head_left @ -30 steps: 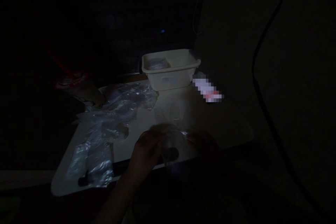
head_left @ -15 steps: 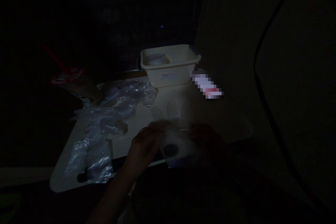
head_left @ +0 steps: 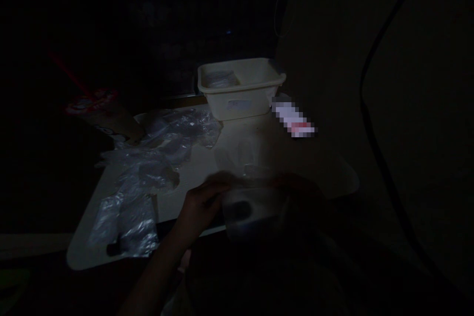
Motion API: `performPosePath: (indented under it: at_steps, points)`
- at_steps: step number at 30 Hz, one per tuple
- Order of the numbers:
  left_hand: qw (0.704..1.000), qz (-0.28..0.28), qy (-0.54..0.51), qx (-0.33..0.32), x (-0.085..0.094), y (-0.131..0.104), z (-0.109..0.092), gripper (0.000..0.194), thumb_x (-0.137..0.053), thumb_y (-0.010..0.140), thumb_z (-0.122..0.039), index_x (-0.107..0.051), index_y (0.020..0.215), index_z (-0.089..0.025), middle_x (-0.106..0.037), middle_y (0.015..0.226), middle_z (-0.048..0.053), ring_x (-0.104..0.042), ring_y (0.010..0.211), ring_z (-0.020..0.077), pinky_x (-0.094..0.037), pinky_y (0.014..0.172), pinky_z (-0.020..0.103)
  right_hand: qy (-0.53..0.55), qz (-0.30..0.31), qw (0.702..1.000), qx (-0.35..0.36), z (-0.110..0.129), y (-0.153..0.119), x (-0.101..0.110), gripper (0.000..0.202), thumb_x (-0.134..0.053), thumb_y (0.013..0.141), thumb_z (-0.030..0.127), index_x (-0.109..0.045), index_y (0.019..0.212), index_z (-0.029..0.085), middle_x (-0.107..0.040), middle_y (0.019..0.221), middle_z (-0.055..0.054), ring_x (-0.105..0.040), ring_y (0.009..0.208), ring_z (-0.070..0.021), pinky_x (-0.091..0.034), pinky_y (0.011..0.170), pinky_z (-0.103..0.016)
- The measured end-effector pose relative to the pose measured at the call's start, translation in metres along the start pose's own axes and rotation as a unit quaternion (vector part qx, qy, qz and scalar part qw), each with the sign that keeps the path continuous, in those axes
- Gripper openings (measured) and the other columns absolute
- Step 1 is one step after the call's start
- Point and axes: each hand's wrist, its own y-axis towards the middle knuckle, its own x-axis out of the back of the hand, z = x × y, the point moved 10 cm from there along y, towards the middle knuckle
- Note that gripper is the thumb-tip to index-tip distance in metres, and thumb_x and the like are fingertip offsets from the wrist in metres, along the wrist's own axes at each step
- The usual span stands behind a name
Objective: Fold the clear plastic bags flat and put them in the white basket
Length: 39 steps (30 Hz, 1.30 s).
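Observation:
The scene is very dark. My left hand (head_left: 202, 202) pinches the upper left edge of a small clear plastic bag (head_left: 259, 207) at the table's near edge. A dark roundish patch shows in the left part of the bag; I cannot tell whether it is inside or behind. My right hand (head_left: 296, 182) is a dim shape at the bag's upper right, and its fingers are lost in shadow. Just beyond the bag lie faint, clear small pieces (head_left: 244, 153). To the left, crumpled clear plastic bags (head_left: 148, 173) spread over the white table (head_left: 192, 187).
A cream plastic bin (head_left: 240, 103) with clear packets in it stands at the back. Right of it lies a lit, blurred-out phone-like thing (head_left: 294, 118). A cup (head_left: 107, 118) with a red lid and straw stands at the left. A dark cable (head_left: 370, 123) hangs on the right.
The plastic bag has shifted slightly left and now hangs squarer between my hands. My left hand has moved a little left. The view has tilted slightly; the other things stay in place.

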Motion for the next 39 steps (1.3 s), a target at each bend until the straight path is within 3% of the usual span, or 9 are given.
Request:
performPosePath:
  at_steps: [6,16,24,28,33,39]
  points:
    - [1.000,-0.016,0.001,0.019,0.003,0.001,0.004,0.019,-0.046,0.070,-0.014,-0.062,0.079,-0.018,-0.064,0.089,0.004,-0.058,0.084,0.0149,-0.046,0.074,0.028,0.018,-0.007,0.998,-0.061,0.004,0.003,0.011,0.022,-0.040,0.073,0.025,-0.060,0.080,0.018,-0.063,0.085,-0.005,-0.058,0.079,-0.0161,-0.046,0.070,-0.027]
    - [0.997,-0.011,0.019,0.074,0.002,0.000,0.017,0.018,-0.048,0.067,-0.017,-0.063,0.077,-0.017,-0.066,0.077,0.003,-0.061,0.070,0.0142,-0.047,0.064,0.024,0.027,-0.036,0.986,-0.163,-0.019,-0.001,0.020,0.019,-0.045,0.068,0.024,-0.061,0.077,0.019,-0.064,0.082,-0.003,-0.059,0.076,-0.0161,-0.047,0.067,-0.027]
    - [0.994,-0.001,-0.022,0.104,-0.001,0.000,0.020,0.025,-0.044,0.074,-0.024,-0.059,0.092,-0.016,-0.061,0.097,0.006,-0.058,0.081,0.0156,-0.045,0.070,0.025,-0.013,-0.017,0.987,-0.162,-0.008,0.017,0.021,0.022,-0.042,0.073,0.027,-0.061,0.079,0.019,-0.064,0.081,-0.003,-0.059,0.073,-0.0162,-0.046,0.064,-0.027]
    - [0.992,-0.026,-0.006,0.124,0.002,0.001,0.023,0.022,-0.043,0.074,-0.025,-0.060,0.083,-0.014,-0.063,0.088,0.005,-0.058,0.077,0.0152,-0.045,0.067,0.024,-0.038,-0.007,0.985,-0.166,-0.008,0.025,0.019,0.023,-0.041,0.073,0.027,-0.061,0.080,0.018,-0.064,0.079,-0.003,-0.058,0.072,-0.0158,-0.044,0.062,-0.025]
    - [0.984,-0.040,0.048,0.165,0.004,0.002,0.033,0.024,-0.042,0.074,-0.029,-0.059,0.081,-0.013,-0.063,0.064,0.003,-0.057,0.055,0.0130,-0.044,0.052,0.021,-0.054,-0.004,0.984,-0.170,-0.010,0.030,0.015,0.025,-0.040,0.074,0.029,-0.061,0.079,0.017,-0.064,0.077,-0.003,-0.058,0.070,-0.0147,-0.042,0.062,-0.024]
    - [0.982,-0.073,0.049,0.168,0.008,0.004,0.033,0.022,-0.043,0.073,-0.027,-0.057,0.084,-0.013,-0.063,0.073,0.005,-0.057,0.059,0.0129,-0.043,0.051,0.020,-0.033,-0.022,0.977,-0.209,-0.016,0.029,0.017,0.023,-0.043,0.072,0.030,-0.059,0.080,0.016,-0.063,0.077,-0.004,-0.058,0.070,-0.0150,-0.043,0.061,-0.025]
